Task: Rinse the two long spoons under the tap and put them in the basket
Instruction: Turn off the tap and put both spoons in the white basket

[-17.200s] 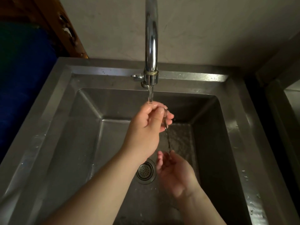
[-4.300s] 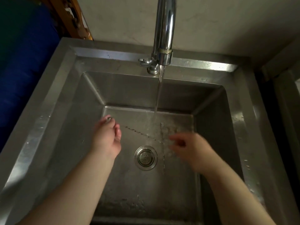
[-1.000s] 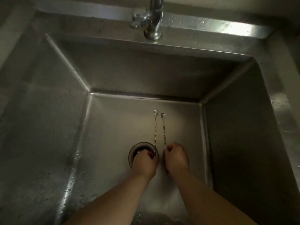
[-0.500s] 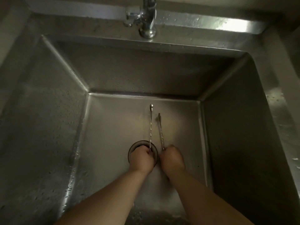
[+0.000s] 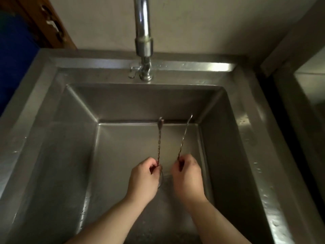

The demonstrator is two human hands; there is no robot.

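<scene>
Each of my hands holds one long twisted-stem metal spoon by its lower end, inside the steel sink (image 5: 246, 131). My left hand (image 5: 143, 180) pinches the left spoon (image 5: 159, 138), which points up and away with its small bowl near the sink's back wall. The right spoon (image 5: 183, 138) is pinched by my right hand (image 5: 187, 175); it leans slightly right and is lifted off the bottom. The chrome tap (image 5: 143, 37) stands above the back rim; no water runs from it. No basket is in view.
The drain (image 5: 161, 178) is mostly hidden behind my left hand. A blue surface (image 5: 14, 67) and a wooden frame (image 5: 45, 23) are at the far left. A second steel unit (image 5: 309, 88) stands at the right, beyond a dark gap.
Both hands have lifted the spoons off the sink bottom and moved them apart. The view has tilted up, so the tap and wall show again.
</scene>
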